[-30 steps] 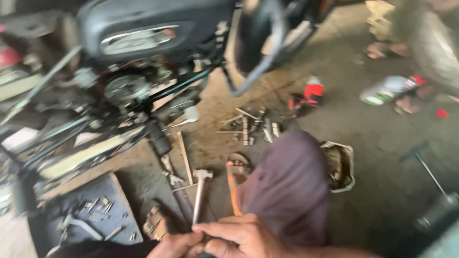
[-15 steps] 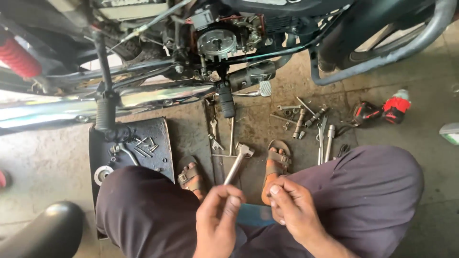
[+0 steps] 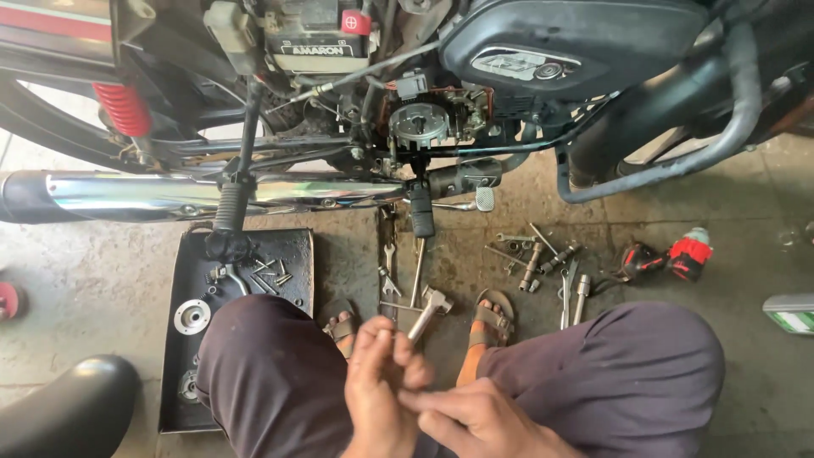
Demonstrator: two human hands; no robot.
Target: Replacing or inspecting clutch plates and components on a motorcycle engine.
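Two hands meet low centre, between the knees. Left hand (image 3: 383, 386) has its fingers clamped on the lower end of a metal wrench (image 3: 426, 312); its long axis runs diagonally, forked head pointing up-right toward the motorcycle engine (image 3: 432, 123). Right hand (image 3: 475, 417) lies just beside, fingers together, touching the left; whether it grips anything cannot be told. Labels: green-and-white rectangular package (image 3: 790, 312) on the floor at right edge; red square tag (image 3: 356, 21) on the battery, top.
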